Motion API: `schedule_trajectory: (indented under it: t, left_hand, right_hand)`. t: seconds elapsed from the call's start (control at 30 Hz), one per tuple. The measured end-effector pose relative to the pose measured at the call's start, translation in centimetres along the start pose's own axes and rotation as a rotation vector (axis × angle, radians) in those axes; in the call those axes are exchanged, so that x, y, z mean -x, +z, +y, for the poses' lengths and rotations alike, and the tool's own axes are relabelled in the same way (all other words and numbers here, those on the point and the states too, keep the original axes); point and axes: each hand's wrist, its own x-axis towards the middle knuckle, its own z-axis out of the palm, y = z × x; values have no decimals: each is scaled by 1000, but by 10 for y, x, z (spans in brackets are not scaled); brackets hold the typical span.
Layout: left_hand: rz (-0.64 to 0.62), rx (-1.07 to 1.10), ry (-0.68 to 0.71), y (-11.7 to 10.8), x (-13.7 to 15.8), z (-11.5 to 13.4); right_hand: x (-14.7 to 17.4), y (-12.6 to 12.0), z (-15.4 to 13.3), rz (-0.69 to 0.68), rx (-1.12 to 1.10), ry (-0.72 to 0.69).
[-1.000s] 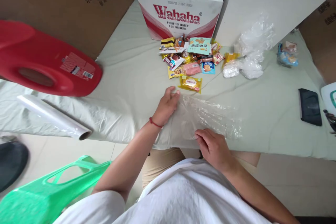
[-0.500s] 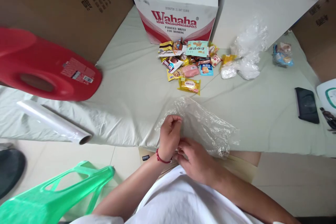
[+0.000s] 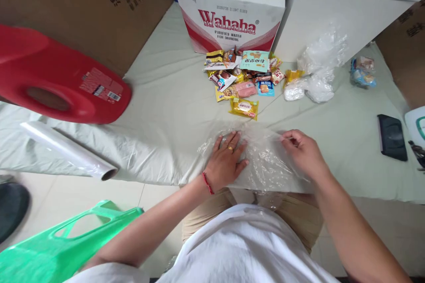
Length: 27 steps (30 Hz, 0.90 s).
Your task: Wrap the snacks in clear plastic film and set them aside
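A clear sheet of plastic film [image 3: 265, 159] lies wrinkled at the table's front edge, part of it hanging over. My left hand [image 3: 227, 159] rests flat on the film, fingers spread, with a ring and a red wrist cord. At the film's right side, my right hand [image 3: 303, 148] pinches its edge between thumb and fingers. Just beyond the film sits a yellow-wrapped snack [image 3: 244, 108]. Behind that is a pile of small packaged snacks [image 3: 245, 89], among them a light green packet [image 3: 255, 61].
A white and red water carton [image 3: 229, 17] stands behind the snacks. Crumpled plastic bundles [image 3: 317, 84] and a black phone [image 3: 392, 137] are on the right. Leftward are a red jug [image 3: 66, 79] and a film roll [image 3: 69, 150]. A green stool [image 3: 73, 239] stands on the floor.
My hands were close together at the film's left part. Now the right hand has moved right with the film's edge, and the left hand has opened and flattened onto the film.
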Motion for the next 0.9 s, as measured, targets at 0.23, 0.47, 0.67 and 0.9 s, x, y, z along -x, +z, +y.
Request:
schedule_trajectory:
  t: [0.23, 0.47, 0.67, 0.9]
  left_hand:
    - [-106, -9, 245, -13, -40, -43]
    - [-107, -36, 204, -9, -58, -36]
    - [-114, -32, 193, -11, -60, -34]
    - [-123, -17, 268, -9, -63, -38]
  right_hand:
    - [-31, -46, 16, -240, -173, 318]
    - [-19, -52, 46, -7, 376, 123]
    - [-6, -53, 2, 257, 325, -326]
    - [-30, -29, 1, -495, 5, -257]
